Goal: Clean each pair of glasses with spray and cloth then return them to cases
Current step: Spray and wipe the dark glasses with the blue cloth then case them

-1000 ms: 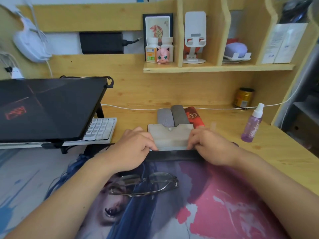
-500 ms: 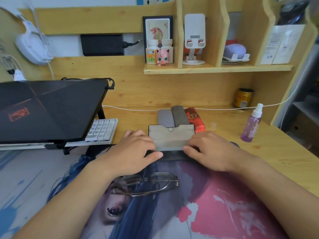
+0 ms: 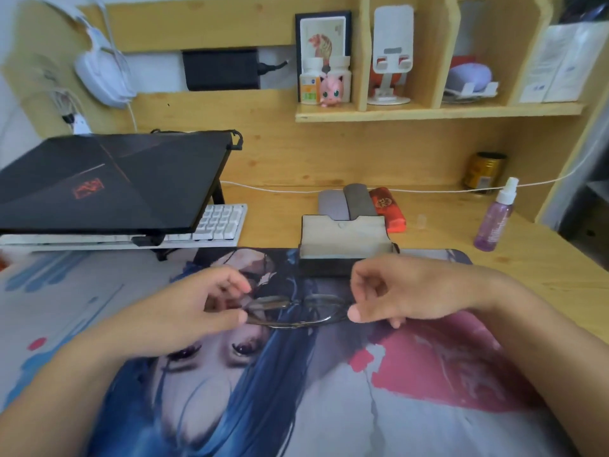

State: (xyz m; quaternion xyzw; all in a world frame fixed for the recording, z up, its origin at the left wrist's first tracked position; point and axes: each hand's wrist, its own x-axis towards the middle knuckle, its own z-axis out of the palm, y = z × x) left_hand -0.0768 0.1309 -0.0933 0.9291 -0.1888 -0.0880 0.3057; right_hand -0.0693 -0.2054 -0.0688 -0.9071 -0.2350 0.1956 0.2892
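Now both hands have left the open glasses case (image 3: 346, 237) and taken up the dark-framed glasses (image 3: 293, 310) at mid-frame: left hand (image 3: 197, 311) pinches one end, right hand (image 3: 395, 295) the other, fingers curled, wrists angled inward over the printed desk mat (image 3: 428, 390). Casing them looks next; the spray bottle (image 3: 494, 219) stands right.
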